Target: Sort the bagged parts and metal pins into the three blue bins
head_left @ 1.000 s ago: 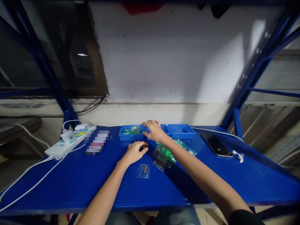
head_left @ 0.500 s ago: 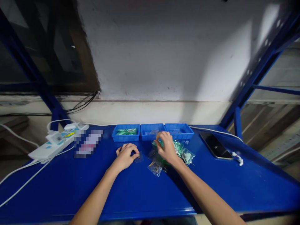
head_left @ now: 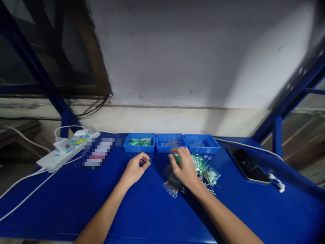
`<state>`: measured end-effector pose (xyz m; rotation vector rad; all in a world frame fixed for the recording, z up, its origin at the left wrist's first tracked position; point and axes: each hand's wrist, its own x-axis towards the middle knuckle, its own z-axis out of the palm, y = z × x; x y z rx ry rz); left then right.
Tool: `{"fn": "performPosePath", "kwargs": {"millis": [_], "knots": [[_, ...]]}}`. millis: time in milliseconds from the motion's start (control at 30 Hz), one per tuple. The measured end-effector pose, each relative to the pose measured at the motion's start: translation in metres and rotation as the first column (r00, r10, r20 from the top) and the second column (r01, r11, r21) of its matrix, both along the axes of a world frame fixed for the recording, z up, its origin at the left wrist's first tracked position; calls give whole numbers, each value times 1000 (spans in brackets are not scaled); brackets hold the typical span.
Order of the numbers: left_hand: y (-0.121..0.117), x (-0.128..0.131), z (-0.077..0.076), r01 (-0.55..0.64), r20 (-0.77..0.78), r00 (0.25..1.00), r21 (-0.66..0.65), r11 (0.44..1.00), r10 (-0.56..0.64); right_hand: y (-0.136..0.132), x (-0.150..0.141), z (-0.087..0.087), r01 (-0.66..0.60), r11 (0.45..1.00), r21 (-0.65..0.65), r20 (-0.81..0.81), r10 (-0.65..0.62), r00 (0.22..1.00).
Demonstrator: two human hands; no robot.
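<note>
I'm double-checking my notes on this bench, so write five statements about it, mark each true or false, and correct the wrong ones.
1. Three blue bins stand in a row near the back of the table. True.
2. The leftmost bin holds green packets. True.
3. The left hand is inside one of the bins. False: the left hand is in front of the bins, its thumb and fingertips close together.
4. From this view, the right hand hides part of a pile of packets. True.
5. The phone lies left of the bins. False: the phone lies to their right, near white earphones.
</note>
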<state>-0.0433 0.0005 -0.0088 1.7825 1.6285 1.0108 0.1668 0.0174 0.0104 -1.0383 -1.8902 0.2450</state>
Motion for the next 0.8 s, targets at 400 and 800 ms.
{"fn": "performPosePath", "kwargs": {"millis": [400,800], "knots": [[19,54,40,313,-12,946,287,906,-323,-3,-9,8,-480,717,-505,-686,5,728],[12,55,16,238,535,831,-88,967,-155,-9,0,1,-76,997,-33,-256,65,964]]}}
